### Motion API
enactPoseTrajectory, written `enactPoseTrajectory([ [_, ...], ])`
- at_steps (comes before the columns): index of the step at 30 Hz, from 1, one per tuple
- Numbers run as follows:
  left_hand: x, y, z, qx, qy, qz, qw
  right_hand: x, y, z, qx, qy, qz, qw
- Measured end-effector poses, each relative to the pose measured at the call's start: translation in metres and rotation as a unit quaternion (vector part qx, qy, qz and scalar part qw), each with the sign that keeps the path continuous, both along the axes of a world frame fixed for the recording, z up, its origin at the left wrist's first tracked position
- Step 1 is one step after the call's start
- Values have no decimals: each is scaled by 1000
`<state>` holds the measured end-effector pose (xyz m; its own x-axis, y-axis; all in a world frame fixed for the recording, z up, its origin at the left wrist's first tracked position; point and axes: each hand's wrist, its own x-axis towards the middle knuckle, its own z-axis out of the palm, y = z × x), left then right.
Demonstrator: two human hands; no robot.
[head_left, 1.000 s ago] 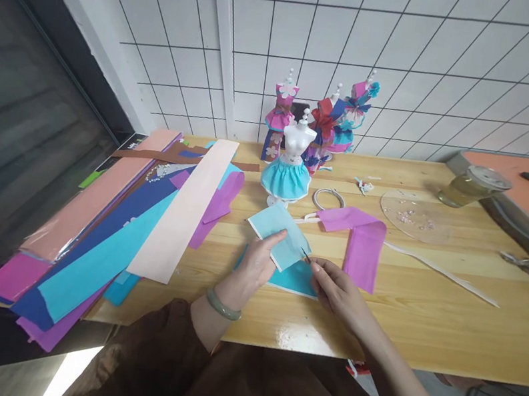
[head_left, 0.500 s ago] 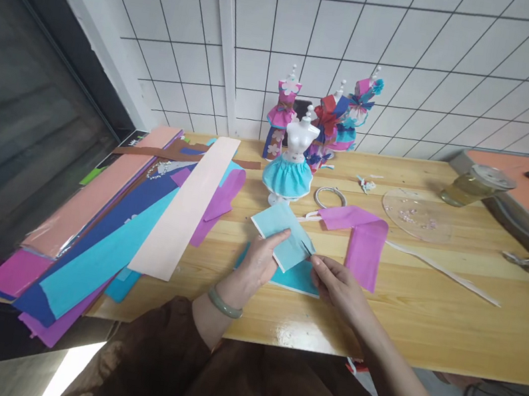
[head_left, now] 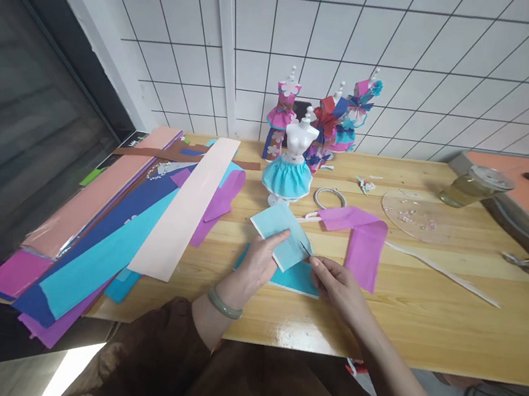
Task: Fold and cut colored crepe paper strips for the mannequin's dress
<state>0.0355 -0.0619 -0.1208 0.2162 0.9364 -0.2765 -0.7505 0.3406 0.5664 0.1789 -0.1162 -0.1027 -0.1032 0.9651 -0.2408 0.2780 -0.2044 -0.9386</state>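
My left hand (head_left: 262,258) is closed on a folded pale blue piece of fabric or paper (head_left: 277,222), its thumb lying on top. A pair of small scissors (head_left: 305,249) is in my right hand (head_left: 336,281), fingers closed round the handles, which are hidden. The thin dark blades lie at the right edge of the pale blue piece. Below both hands a brighter turquoise piece (head_left: 296,278) rests on the table. Just beyond stands a small white mannequin (head_left: 300,140) in a turquoise skirt (head_left: 287,176).
Coloured strips (head_left: 184,211) are heaped at the left. Other dressed mannequins (head_left: 285,103) stand at the back. To the right lie a tape roll (head_left: 330,198), a folded purple strip (head_left: 365,255), a white cord (head_left: 442,272), a clear dish (head_left: 392,221) of beads and a lidded cup (head_left: 471,189).
My right hand has shifted very slightly left, with the scissor blades a little further over the pale blue piece. My left hand stays almost still.
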Motion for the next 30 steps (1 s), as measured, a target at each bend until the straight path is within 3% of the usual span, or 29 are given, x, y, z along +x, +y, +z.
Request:
enactPoseTrajectory([
  [14, -1, 0, 0, 6, -11, 0, 1000, -3, 0, -3, 30, -23, -16, 999],
  [30, -1, -4, 3, 24, 47, 9, 999, -4, -1, -1, 31, -12, -16, 999],
])
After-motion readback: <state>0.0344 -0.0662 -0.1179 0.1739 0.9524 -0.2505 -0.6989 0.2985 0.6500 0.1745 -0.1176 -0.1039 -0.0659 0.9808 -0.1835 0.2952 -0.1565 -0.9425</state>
